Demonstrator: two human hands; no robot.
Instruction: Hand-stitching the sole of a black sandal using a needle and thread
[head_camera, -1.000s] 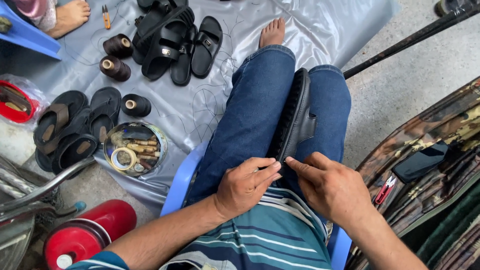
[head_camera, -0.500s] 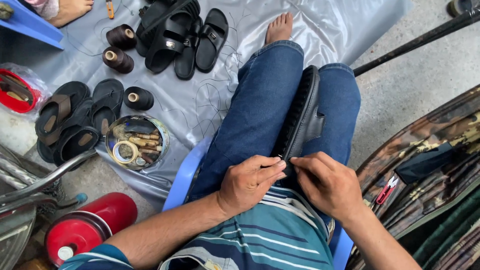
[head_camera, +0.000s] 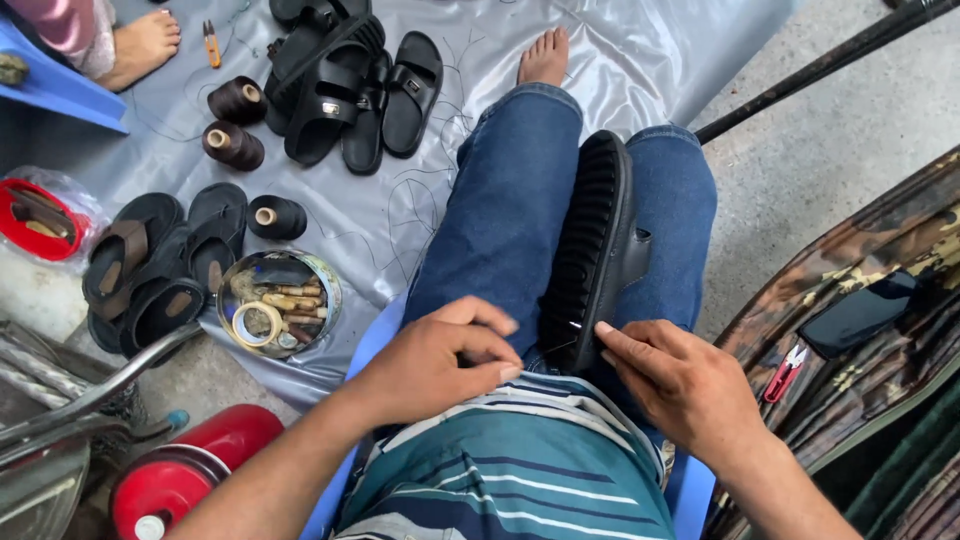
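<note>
Black rubber sandal (head_camera: 598, 250) lies on edge between the denim-clad thighs, its ribbed sole turned leftward. At its near end the right hand (head_camera: 685, 385) pinches the rim with thumb and fingertips. The left hand (head_camera: 435, 362) sits just beside it, loosely curled, its grip closed on something too fine to make out, perhaps thread. On the glossy grey plastic sheet (head_camera: 660, 60) over the floor lie matte black sandals (head_camera: 350, 85), dark thread spools (head_camera: 235, 125) and a round metal tin (head_camera: 278, 302) of oddments. A red cylinder (head_camera: 185, 475) stands near the left elbow.
</note>
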